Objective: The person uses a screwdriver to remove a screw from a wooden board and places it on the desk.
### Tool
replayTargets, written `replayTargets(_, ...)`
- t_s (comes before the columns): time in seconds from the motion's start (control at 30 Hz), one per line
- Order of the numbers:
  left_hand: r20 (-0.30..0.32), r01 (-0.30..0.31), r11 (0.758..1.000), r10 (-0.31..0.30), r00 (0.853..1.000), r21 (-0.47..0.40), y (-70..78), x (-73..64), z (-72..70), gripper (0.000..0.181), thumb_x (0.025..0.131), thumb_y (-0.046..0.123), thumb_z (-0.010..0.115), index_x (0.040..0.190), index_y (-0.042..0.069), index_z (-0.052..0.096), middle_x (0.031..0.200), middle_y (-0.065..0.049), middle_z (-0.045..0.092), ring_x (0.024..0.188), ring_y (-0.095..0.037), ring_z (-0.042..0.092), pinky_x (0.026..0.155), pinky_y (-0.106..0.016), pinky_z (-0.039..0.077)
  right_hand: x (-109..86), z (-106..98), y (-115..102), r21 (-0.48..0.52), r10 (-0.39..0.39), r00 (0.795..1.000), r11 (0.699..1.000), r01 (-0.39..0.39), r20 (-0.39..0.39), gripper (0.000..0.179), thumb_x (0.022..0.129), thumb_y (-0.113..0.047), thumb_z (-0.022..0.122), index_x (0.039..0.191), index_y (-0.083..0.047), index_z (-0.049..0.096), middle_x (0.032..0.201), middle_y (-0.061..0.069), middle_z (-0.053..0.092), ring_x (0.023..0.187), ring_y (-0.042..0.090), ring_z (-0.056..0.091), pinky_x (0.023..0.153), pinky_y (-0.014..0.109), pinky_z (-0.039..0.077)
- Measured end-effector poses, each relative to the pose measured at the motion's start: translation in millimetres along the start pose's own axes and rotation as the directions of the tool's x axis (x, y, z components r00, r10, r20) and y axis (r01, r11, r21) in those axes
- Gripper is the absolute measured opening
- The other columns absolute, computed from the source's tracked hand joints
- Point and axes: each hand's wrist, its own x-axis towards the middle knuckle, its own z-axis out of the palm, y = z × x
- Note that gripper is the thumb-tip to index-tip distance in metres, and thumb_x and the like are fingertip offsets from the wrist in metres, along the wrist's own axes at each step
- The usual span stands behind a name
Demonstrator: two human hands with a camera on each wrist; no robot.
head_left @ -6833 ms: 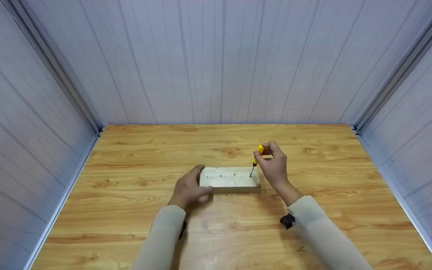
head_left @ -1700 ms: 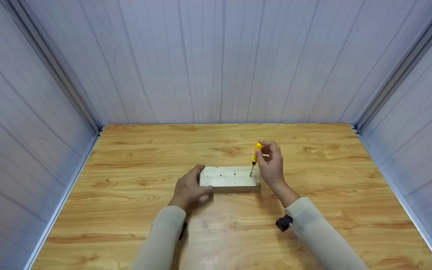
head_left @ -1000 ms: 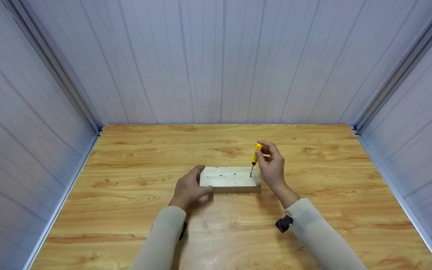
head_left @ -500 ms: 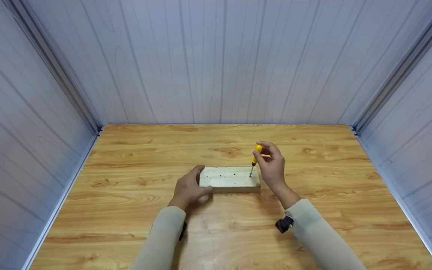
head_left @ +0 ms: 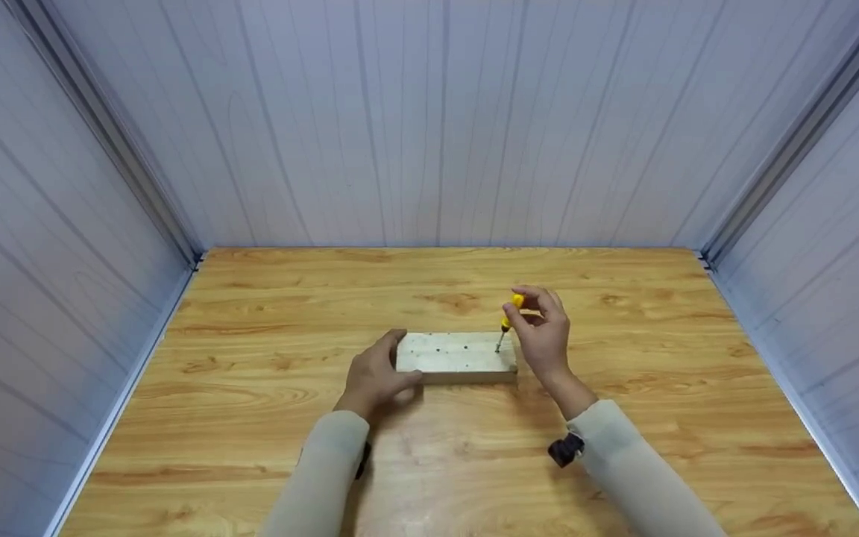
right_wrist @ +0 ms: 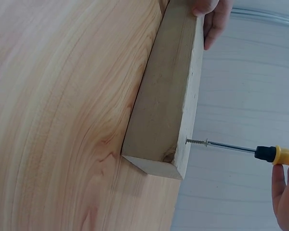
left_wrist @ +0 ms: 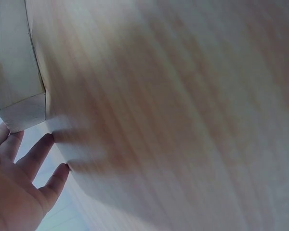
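Observation:
A pale wooden block (head_left: pixel 452 356) with several small dark holes in its top lies flat on the table. My left hand (head_left: pixel 375 377) holds its left end, thumb along the near side and fingers at the far side. Above the right end, my right hand (head_left: pixel 543 341) pinches the yellow handle of a screwdriver (head_left: pixel 505 324) between thumb and fingers. In the right wrist view the screwdriver's shaft meets the head of a screw (right_wrist: pixel 197 142). That screw stands in the block's top face with much of its threaded length exposed.
The wood-grain table (head_left: pixel 250 447) extends on every side of the block. Pale panel walls (head_left: pixel 400 134) enclose it at the back, left and right. A dark device (head_left: pixel 566 450) sits on the right wrist.
My right hand and the screwdriver have shifted and tilted slightly, with the fingers changing position on the handle. The block and my left hand have stayed in place.

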Motion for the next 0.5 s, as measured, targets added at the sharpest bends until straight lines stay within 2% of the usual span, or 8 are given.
replayTargets(0.3,0.004,-0.004,1.000,0.004,1.000,-0.003,-0.8,-0.9,0.2,0.077,0.071,0.044,0.077,0.141,0.031,0.046,0.134,0.005,0.058,0.124,-0.022,0.054,0.102,-0.042,0.044,0.3,-0.4,-1.8,0.005,0.057,0.998,0.998,-0.057,0.014,0.025,0.091,0.003,0.060,0.116,0.004,0.062,0.101,0.023,0.066,0.087,0.018,0.062,0.068,0.020,0.054)
replayTargets(0.5,0.000,-0.002,1.000,0.002,1.000,-0.004,0.2,-1.5,0.3,0.077,0.071,0.044,0.077,0.141,0.031,0.047,0.137,0.004,0.056,0.126,-0.024,0.053,0.103,-0.043,0.043,1.9,-0.3,-0.7,0.000,0.047,0.999,0.999,-0.047,0.003,0.025,0.086,0.003,0.067,0.111,0.005,0.064,0.100,0.021,0.059,0.087,0.022,0.062,0.069,0.030,0.056)
